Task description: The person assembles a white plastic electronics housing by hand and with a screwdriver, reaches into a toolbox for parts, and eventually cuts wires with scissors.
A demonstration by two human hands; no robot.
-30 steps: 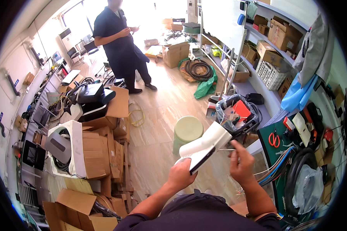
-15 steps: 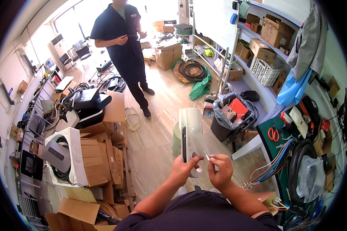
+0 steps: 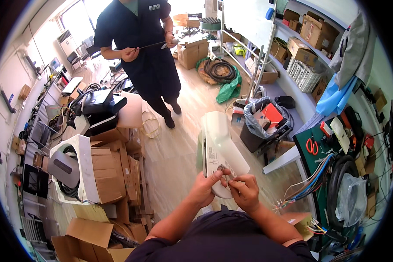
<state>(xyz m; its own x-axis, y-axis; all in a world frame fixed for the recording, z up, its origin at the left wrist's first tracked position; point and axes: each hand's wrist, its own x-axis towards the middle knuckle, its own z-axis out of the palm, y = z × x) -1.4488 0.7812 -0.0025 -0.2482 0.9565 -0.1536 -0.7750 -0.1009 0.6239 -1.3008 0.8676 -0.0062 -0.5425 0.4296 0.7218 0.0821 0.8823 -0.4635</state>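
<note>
A long, rounded white plastic housing point(image 3: 219, 139) stands tilted in front of me. Its labelled underside shows, with a broader cream shell angled off to the right. My left hand point(image 3: 205, 187) is closed around its lower left edge, the thumb pressed on the underside. Against the lower right part, my right hand point(image 3: 245, 193) is closed in a pinch at the edge. Whatever sits between those fingertips is hidden. Close to both thumbs is a small dark spot or opening in the housing. Behind the housing a pale green round shape is partly covered.
Ahead stands a person point(image 3: 139, 56) holding a thin dark rod. Cardboard boxes point(image 3: 107, 174) are stacked at left. A lined bin point(image 3: 255, 142) stands right, near a green-topped bench point(image 3: 305, 163) with red-handled scissors point(image 3: 311, 146) and wires. Coiled hose point(image 3: 219, 71) lies farther back.
The housing has turned to show its labelled underside, its shell swinging right. My right hand has moved in against it; the thin white piece it pinched no longer shows. The person ahead came closer.
</note>
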